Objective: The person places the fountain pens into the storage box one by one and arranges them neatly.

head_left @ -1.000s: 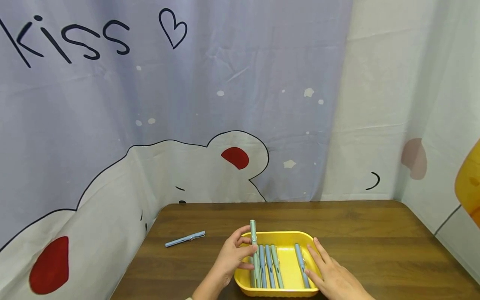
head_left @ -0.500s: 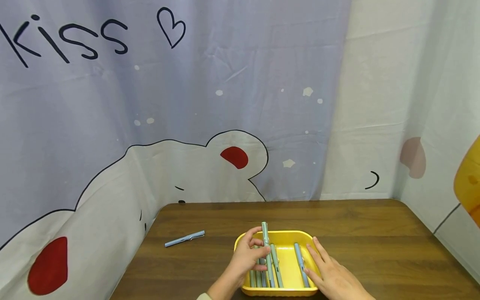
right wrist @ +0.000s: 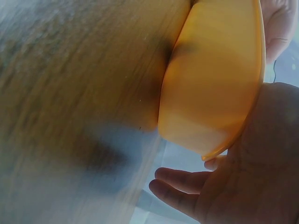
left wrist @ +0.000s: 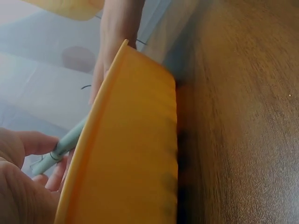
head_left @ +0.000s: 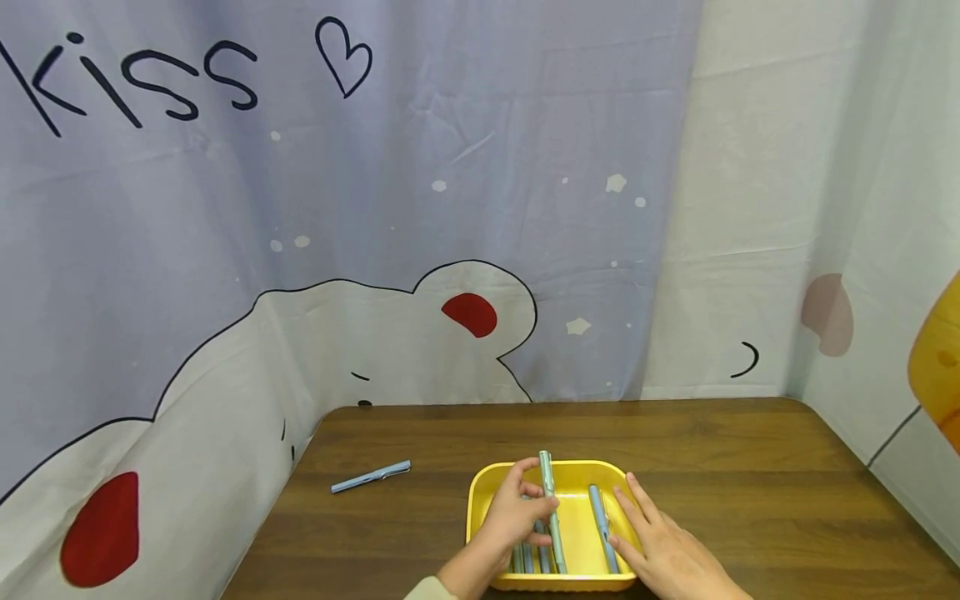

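My left hand [head_left: 516, 517] pinches a green pen [head_left: 547, 475] between thumb and fingers, tilted over the yellow basket [head_left: 577, 582]. In the left wrist view the green pen [left wrist: 70, 140] shows above the basket's rim. Several blue and green pens [head_left: 543, 560] lie side by side in the left part of the basket, partly hidden by that hand. One blue pen [head_left: 602, 527] lies apart near the right wall. My right hand [head_left: 669, 550] rests at the right rim, fingers extended; in the right wrist view its fingers [right wrist: 180, 182] stand free outside the wall.
On the brown wooden table [head_left: 712, 450] another blue pen [head_left: 371, 476] lies to the left, away from the basket. A printed curtain [head_left: 480, 208] hangs behind the table and along its sides.
My left hand has moved right across the basket with the green pen, from the left end of the row to its right end. The right hand has stayed in place.
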Tool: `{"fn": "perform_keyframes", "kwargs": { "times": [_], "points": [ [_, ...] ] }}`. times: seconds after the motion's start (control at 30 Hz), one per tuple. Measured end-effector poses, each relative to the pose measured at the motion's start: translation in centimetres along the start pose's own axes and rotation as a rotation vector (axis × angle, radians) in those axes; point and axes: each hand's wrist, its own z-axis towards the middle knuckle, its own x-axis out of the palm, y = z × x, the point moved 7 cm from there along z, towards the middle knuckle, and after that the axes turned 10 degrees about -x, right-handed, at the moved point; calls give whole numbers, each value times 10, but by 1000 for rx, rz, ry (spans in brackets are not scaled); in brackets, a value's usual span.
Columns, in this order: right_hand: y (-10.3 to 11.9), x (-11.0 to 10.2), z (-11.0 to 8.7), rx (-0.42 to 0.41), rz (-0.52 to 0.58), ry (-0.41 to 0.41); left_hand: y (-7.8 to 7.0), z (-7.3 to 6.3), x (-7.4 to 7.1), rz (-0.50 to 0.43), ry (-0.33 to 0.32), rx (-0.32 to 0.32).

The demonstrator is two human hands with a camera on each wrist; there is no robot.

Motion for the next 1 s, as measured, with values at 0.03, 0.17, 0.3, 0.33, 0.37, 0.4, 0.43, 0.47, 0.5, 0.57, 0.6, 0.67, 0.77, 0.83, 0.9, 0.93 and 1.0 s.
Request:
{"fn": "perform_keyframes", "kwargs": {
  "times": [0.03, 0.17, 0.3, 0.33, 0.37, 0.4, 0.43, 0.47, 0.5, 0.57, 0.6, 0.67, 0.77, 0.83, 0.9, 0.93, 1.0],
  "points": [
    [0, 0, 0, 1, 2, 2, 0, 0, 2, 8, -1, -3],
    [0, 0, -1, 11, 5, 7, 2, 2, 10, 46, -3, -22],
    [-1, 1, 0, 11, 11, 13, 3, 4, 15, 81, -14, -38],
    [-1, 1, 0, 11, 13, 16, 3, 5, 16, 91, -14, -40],
    [-1, 1, 1, 11, 14, 19, 3, 6, 17, 101, -14, -44],
    [-1, 1, 1, 12, 16, 21, 3, 6, 19, 114, -12, -48],
    [-1, 1, 1, 14, 16, 25, 4, 7, 20, 127, -9, -52],
    [-1, 1, 1, 14, 18, 27, 4, 7, 21, 142, -7, -56],
    [-1, 1, 1, 16, 18, 29, 4, 7, 23, 157, -6, -61],
    [-1, 1, 1, 20, 16, 34, 4, 8, 25, 186, -4, -73],
    [-1, 1, 1, 22, 15, 36, 4, 9, 27, 198, -3, -79],
    [-2, 1, 2, 24, 15, 40, 4, 10, 29, 221, -4, -92],
    [-2, 2, 2, 26, 15, 43, 6, 11, 33, 241, 5, -108],
    [-2, 1, 2, 26, 18, 45, 7, 12, 35, 249, 16, -119],
    [-2, 1, 2, 25, 21, 47, 9, 13, 38, 261, 29, -131],
    [-2, 1, 2, 25, 23, 48, 9, 14, 40, 267, 34, -137],
    [-2, 1, 2, 24, 23, 48, 10, 15, 42, 288, 36, -148]
  ]
}}
